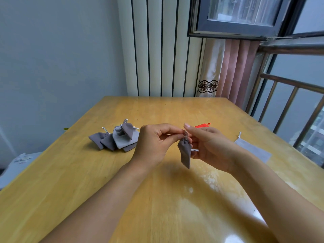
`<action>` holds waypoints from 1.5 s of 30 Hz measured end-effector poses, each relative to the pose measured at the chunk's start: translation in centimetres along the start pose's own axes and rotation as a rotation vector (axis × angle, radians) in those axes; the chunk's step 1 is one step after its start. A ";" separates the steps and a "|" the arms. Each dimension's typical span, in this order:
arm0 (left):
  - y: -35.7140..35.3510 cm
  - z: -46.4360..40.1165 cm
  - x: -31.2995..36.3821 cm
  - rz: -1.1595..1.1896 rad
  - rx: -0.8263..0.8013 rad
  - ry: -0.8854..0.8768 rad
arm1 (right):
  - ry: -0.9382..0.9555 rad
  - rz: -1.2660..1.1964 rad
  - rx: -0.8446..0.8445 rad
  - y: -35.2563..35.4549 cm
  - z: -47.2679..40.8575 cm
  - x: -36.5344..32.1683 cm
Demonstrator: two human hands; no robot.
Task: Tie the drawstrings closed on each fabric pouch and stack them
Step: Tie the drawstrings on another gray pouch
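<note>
Left of centre on the worktop [157,109] lies a loose heap of cinched pouches [116,140] — overlapping rather than squarely stacked, so judged tied but not neatly piled; their exact number is unclear. At centre, the left hand [154,144] and right hand [208,146] both pinch the gathered neck of a grey pouch [185,152] held above the worktop; its strings are hidden by fingers, knot unconfirmed. To the right a flat pouch [252,149] awaits tying — a red item [201,125] behind the hands is unidentifiable
</note>
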State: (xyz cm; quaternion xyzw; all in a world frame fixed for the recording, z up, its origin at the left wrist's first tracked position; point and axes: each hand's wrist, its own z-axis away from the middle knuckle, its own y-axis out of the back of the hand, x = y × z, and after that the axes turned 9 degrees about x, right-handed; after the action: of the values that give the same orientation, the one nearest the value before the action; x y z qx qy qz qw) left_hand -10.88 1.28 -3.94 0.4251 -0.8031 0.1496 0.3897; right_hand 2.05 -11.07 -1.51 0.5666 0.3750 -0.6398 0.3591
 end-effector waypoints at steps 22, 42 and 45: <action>0.5 -0.8 -0.5 -0.275 -0.083 -0.472 | -0.191 -0.362 0.087 -1.4 0.3 -0.2; -2.4 0.7 -1.1 -0.141 0.165 0.173 | -0.176 -0.649 0.220 -1.7 -0.6 0.6; -2.3 0.6 -1.2 -0.051 0.195 0.279 | -0.076 -0.544 0.282 -1.8 -0.6 0.6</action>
State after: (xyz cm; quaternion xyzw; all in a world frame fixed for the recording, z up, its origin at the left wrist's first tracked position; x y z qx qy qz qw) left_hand -8.91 0.23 -5.43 0.4561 -0.7118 0.2744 0.4582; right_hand 0.65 -9.77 -2.02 0.4653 0.4067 -0.7790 0.1063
